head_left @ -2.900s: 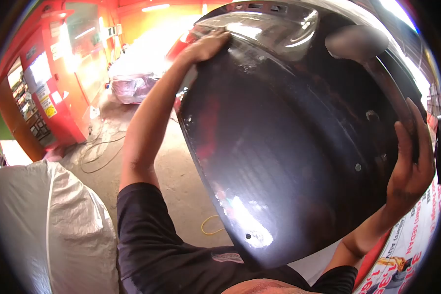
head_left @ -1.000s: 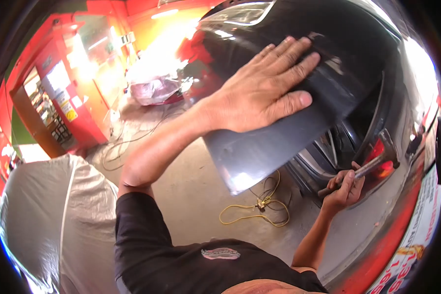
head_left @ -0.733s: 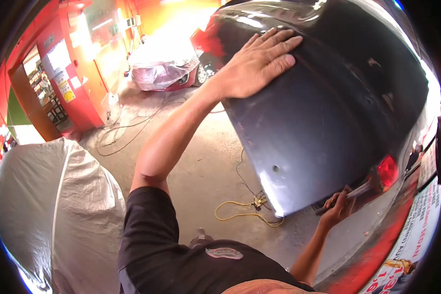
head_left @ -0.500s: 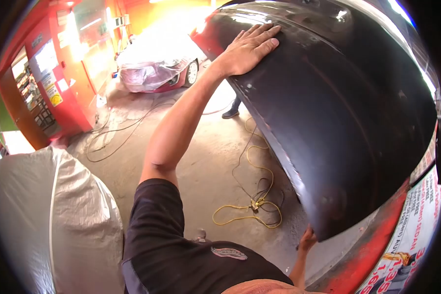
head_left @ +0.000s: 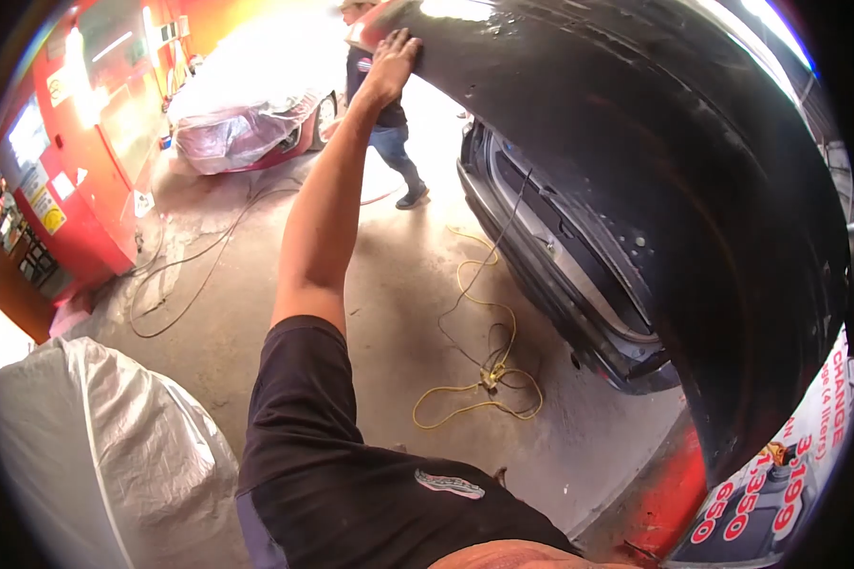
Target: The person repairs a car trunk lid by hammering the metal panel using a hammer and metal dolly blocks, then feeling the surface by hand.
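A large dark car hood (head_left: 598,142) is tilted up in front of me and fills the upper right of the view. At its upper left edge my left hand (head_left: 395,64) grips the rim, arm stretched out, fingers bent against the panel. My right hand is out of sight. Behind the hood's lower edge stands a dark car (head_left: 541,275), with its bumper and an open bay partly showing; the hood hides the rest.
A person (head_left: 389,133) stands beyond the hood's far edge. Yellow and dark cables (head_left: 489,379) lie coiled on the concrete floor. A silver cover (head_left: 114,455) drapes something at lower left. A plastic-wrapped red car (head_left: 247,133) is at the back. A printed banner (head_left: 759,493) stands lower right.
The hood has moved up and to the right, uncovering the dark car behind it. My left hand has shifted up-left along with its edge. My right hand has left view; a person now shows more fully.
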Action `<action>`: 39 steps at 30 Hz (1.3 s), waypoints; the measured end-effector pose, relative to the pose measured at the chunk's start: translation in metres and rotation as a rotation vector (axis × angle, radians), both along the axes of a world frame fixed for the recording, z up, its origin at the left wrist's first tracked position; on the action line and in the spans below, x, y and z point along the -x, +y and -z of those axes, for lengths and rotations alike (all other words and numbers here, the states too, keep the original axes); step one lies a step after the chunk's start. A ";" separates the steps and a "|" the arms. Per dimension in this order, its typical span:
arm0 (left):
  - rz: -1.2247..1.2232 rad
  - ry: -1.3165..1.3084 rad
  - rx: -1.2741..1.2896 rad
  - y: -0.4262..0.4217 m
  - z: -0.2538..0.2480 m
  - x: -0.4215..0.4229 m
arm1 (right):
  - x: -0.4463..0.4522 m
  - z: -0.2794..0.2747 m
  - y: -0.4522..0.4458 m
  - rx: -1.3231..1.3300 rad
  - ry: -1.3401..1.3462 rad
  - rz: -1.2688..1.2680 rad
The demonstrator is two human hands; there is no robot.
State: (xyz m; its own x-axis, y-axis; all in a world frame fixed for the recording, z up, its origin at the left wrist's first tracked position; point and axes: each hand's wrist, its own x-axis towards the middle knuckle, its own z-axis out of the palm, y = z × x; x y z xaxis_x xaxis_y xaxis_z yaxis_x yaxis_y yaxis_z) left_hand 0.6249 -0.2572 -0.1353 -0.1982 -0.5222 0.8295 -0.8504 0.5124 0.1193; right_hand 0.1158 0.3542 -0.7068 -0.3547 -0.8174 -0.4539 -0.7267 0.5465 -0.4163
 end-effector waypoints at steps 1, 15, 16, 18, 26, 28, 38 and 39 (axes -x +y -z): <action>-0.056 0.060 -0.079 -0.006 0.002 -0.006 | -0.003 -0.003 -0.002 -0.033 0.008 -0.018; 0.173 0.372 -0.078 0.087 0.002 0.055 | -0.030 -0.014 -0.046 -0.141 0.069 -0.092; 0.172 0.376 -0.075 0.069 0.002 0.045 | -0.029 -0.011 -0.052 -0.078 0.053 -0.100; 0.139 0.476 -0.149 0.028 0.001 0.020 | -0.034 -0.014 -0.065 -0.043 0.029 -0.053; 0.267 0.746 -0.192 -0.032 0.023 -0.043 | -0.042 -0.019 -0.061 0.009 0.036 -0.079; 0.268 0.855 -0.285 0.000 0.027 -0.047 | -0.034 -0.017 -0.053 -0.052 0.012 -0.129; 0.157 0.484 0.115 0.014 0.036 -0.025 | -0.017 0.006 0.014 -0.161 0.120 -0.040; 0.119 0.402 0.132 0.001 0.038 -0.018 | -0.016 0.011 0.017 -0.168 0.112 -0.034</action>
State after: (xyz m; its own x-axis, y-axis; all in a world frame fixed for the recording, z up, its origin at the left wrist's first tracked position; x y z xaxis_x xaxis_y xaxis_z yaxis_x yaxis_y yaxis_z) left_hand 0.6432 -0.2562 -0.1735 0.1013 -0.3995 0.9111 -0.6837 0.6373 0.3555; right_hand 0.1319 0.3709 -0.7178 -0.3841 -0.7458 -0.5442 -0.7827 0.5757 -0.2366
